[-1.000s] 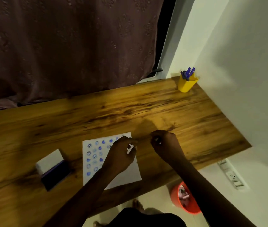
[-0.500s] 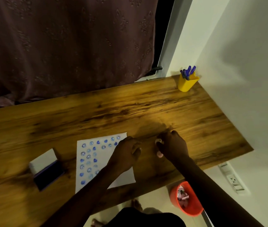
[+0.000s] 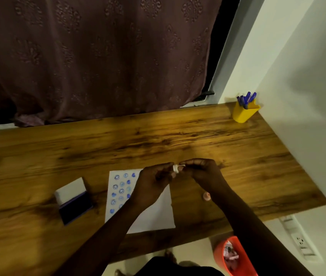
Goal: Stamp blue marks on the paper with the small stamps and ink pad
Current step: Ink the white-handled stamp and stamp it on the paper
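Observation:
A white paper [image 3: 154,212] with several blue stamp marks in its upper left lies on the wooden desk [image 3: 118,144]. My left hand [image 3: 154,182] and my right hand [image 3: 201,172] meet above the paper's top right corner. Both pinch a small white stamp [image 3: 176,168] between their fingertips. Another small pinkish stamp [image 3: 206,196] lies on the desk beside my right forearm. The ink pad [image 3: 74,204] sits open to the left of the paper, its white lid raised and its dark blue pad exposed.
A yellow cup with blue pens [image 3: 244,110] stands at the desk's far right corner by the wall. A brown curtain [image 3: 98,56] hangs behind the desk. An orange bin [image 3: 231,257] sits on the floor below the desk's front edge.
My hands have come together and now hold the small white stamp between them. The pinkish stamp, earlier under my right hand, now lies uncovered on the desk.

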Available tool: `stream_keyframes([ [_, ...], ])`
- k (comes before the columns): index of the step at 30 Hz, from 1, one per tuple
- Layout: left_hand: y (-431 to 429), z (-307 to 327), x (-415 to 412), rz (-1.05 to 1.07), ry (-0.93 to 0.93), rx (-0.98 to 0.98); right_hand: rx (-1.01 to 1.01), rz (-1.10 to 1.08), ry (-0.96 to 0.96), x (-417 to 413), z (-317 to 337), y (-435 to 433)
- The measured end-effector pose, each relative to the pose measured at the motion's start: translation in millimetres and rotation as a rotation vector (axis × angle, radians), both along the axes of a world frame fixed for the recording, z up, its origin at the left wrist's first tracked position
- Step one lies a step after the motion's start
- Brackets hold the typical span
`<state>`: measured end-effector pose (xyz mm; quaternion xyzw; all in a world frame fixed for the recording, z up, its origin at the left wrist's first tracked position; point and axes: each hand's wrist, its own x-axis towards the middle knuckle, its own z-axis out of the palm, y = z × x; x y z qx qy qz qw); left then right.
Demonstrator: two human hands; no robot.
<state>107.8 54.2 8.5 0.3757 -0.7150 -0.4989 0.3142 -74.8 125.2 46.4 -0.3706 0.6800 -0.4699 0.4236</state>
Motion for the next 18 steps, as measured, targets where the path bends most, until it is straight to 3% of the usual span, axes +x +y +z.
stream_keyframes([
  [4,-5,-1,17,0.062,0.071,0.075,0.008,0.053,-0.128,14,1,-5],
  [13,-9,5,59,0.112,0.029,0.110,-0.045,0.213,-0.017,49,1,-22],
  [18,-8,11,86,0.171,0.063,0.245,-0.097,0.290,0.055,71,2,-35],
])
